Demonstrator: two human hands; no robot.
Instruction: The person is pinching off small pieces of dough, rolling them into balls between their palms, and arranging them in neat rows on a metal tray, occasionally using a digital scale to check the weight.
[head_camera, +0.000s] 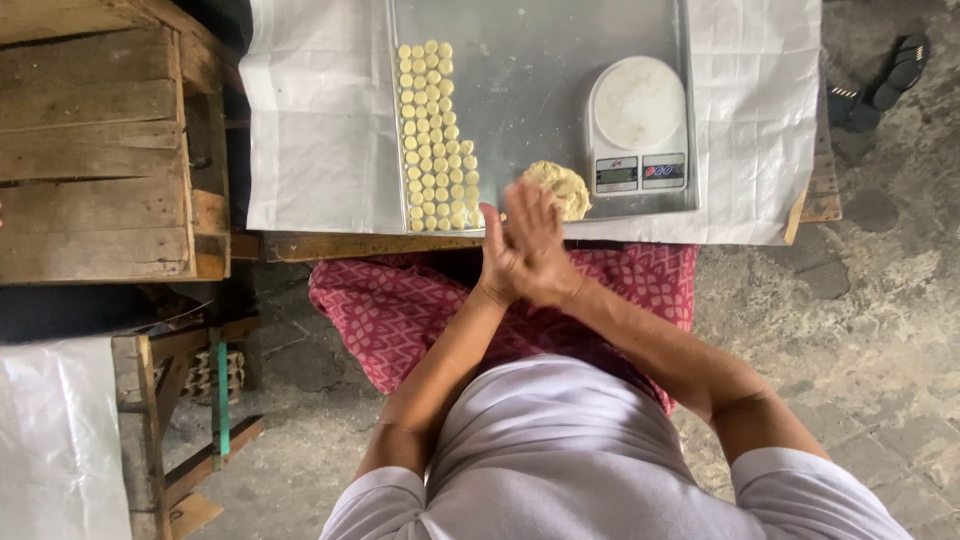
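1. The left hand (500, 262) and right hand (540, 245) are pressed palm to palm just in front of the tabletop (340, 244) edge, fingers (535, 205) extended and flat; whether a bit of dough sits between the palms cannot be told.
2. The dough lump (558, 187) lies on the metal tray (530, 60), just beyond the fingertips and beside the white kitchen scale (640, 125).
3. Small dough balls (435, 140) stand in tight rows along the tray's left side.
4. Risks, as I judge them: anything rolled between the palms hangs over the lap, not the tray, so a slip would drop it onto the patterned cloth (400, 310); a careless reach could nudge the packed rows together or bump the scale.
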